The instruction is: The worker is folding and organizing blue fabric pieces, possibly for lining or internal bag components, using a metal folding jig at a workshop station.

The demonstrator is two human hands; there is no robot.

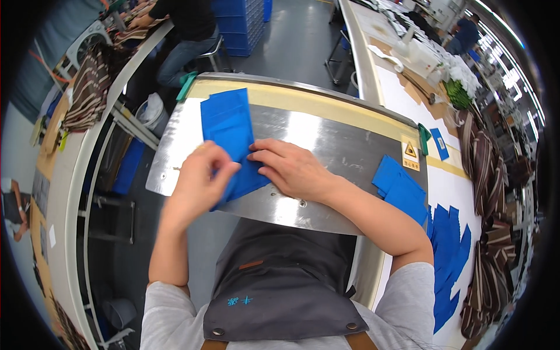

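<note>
A stack of blue fabric pieces (230, 119) lies on a shiny metal plate (344, 143) in front of me. Over its near left part, my left hand (204, 178) is curled, with thumb and fingers drawn toward each other; it is slightly blurred, and anything between its fingertips is hidden. From the right, my right hand (291, 169) rests with fingers stretched out, the tips touching the stack's right edge. Blue fabric also spreads beneath both hands toward the plate's near edge.
More blue pieces (399, 186) lie on the plate's right end, and blue strips (446, 262) on the white table beside it. Green clamps (186, 86) sit at the plate's corners. Brown striped fabric (487, 169) is piled far right. A seated person (186, 35) works at the upper left.
</note>
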